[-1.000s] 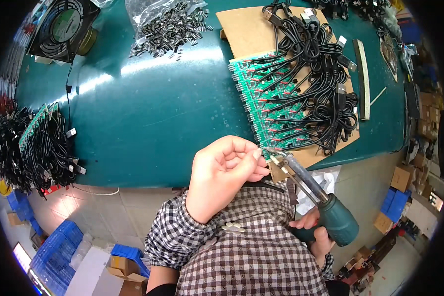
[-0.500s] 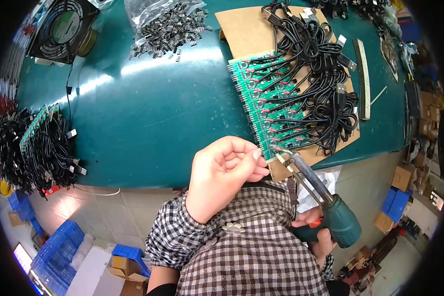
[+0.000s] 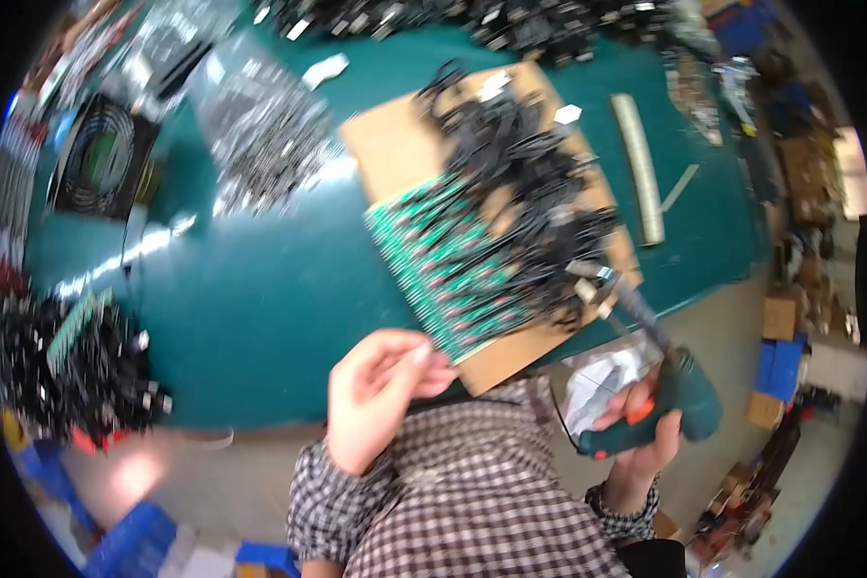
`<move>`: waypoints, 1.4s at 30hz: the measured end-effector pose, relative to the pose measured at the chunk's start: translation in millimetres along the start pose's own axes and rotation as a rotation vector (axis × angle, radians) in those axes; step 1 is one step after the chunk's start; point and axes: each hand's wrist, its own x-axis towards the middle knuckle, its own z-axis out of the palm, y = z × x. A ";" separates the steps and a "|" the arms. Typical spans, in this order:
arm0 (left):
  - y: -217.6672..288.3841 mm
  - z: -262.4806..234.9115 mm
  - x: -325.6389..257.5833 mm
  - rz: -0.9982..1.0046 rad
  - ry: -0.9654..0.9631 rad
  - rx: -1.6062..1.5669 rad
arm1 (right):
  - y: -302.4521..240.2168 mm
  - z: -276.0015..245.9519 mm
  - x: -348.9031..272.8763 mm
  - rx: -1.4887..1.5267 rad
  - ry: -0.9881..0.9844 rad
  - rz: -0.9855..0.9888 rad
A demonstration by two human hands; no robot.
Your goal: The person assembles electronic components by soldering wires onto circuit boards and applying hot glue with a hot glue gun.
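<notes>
My right hand (image 3: 657, 424) grips a green pistol-shaped soldering gun (image 3: 692, 395) with an orange trigger. Its metal tip (image 3: 588, 279) is over the black cables, apart from the green circuit boards. The row of green circuit boards (image 3: 424, 279) lies on a brown cardboard sheet (image 3: 395, 140), with pins along its left edge. Bundled black USB cables (image 3: 520, 183) run from the boards to the right. My left hand (image 3: 385, 385) is at the boards' near corner, thumb and fingers drawn together; blur hides whether anything is between them.
At the back left stand a black fan (image 3: 101, 159) and a clear bag (image 3: 250, 96) with small metal pin parts spilling out. A pile of cabled boards (image 3: 63, 356) covers the left table edge. A pale strip (image 3: 638, 169) lies right of the cardboard. More cables line the back.
The soldering gun's tip has come off the boards' near corner and moved right, over the cables. The whole view has shifted and blurred. My left hand remains close to that corner.
</notes>
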 end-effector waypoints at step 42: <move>-15.2 0.7 -1.8 0.102 -0.014 -0.033 | 5.8 23.2 -28.3 -0.213 0.117 0.138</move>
